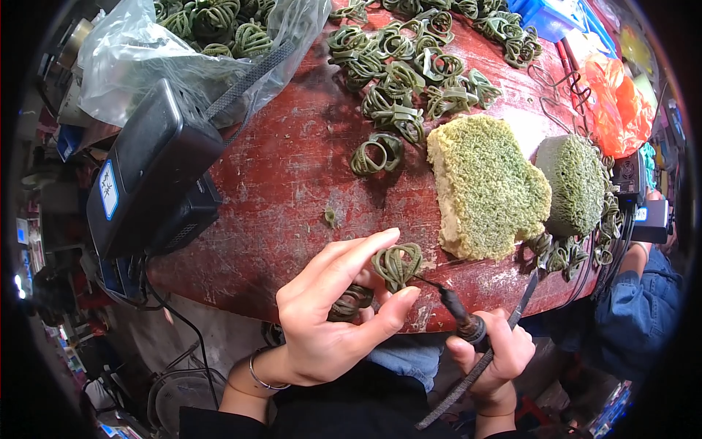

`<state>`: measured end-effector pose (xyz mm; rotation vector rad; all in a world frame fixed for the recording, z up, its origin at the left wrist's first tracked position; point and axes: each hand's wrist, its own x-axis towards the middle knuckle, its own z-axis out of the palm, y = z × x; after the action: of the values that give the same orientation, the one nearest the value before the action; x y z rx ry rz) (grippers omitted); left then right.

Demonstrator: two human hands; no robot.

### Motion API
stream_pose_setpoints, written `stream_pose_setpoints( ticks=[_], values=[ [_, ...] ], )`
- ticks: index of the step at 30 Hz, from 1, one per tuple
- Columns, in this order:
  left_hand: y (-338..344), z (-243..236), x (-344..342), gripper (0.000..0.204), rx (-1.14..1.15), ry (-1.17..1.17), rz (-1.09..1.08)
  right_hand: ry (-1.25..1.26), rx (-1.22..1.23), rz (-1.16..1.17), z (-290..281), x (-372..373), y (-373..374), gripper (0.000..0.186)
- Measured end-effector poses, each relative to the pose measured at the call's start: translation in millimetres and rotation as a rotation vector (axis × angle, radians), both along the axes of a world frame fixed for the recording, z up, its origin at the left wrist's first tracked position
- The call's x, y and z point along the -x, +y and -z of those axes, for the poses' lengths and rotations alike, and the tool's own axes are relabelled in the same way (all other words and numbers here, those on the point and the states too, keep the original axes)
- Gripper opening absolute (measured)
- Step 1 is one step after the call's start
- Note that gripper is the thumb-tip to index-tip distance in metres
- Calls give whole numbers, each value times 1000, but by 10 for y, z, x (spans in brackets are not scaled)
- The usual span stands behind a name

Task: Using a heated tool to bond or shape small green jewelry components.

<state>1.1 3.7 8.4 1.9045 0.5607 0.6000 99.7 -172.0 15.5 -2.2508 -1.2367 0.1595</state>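
Left hand point(322, 314) pinched on a green looped piece point(401, 263) over the near edge of the red desk point(278, 197); second looped piece point(348, 303) inside that hand. Right hand point(504, 351) clamped round a black-handled tool point(459, 313), tip at the first piece, plus a long grey file point(461, 388).

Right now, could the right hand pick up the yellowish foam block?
Probably not: the right hand holds a pen-like tool and a long dark strip, though nothing covers the foam block.
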Motion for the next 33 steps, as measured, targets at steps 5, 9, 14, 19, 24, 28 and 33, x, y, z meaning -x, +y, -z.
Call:
stream_pose_setpoints(
  ticks=[5,9,14,19,24,28,33],
  values=[
    [0,9,8,47,-18,11,3,13,-27,23,33,18,-36,38],
    [-6,23,14,47,27,9,3,10,-23,1,39,2,-29,38],
    [-25,44,19,47,83,-3,-7,4,12,35,12,27,-25,39],
    [-21,44,16,46,87,-10,-7,110,-74,343,111,73,-179,38],
    [-5,44,16,46,37,-15,6,21,48,445,54,-78,-143,35],
    [-6,26,11,45,82,-40,12,14,-20,432,80,-58,-193,34],
    [-26,6,31,48,120,28,-3,16,55,434,71,-49,-174,39]
  ],
)
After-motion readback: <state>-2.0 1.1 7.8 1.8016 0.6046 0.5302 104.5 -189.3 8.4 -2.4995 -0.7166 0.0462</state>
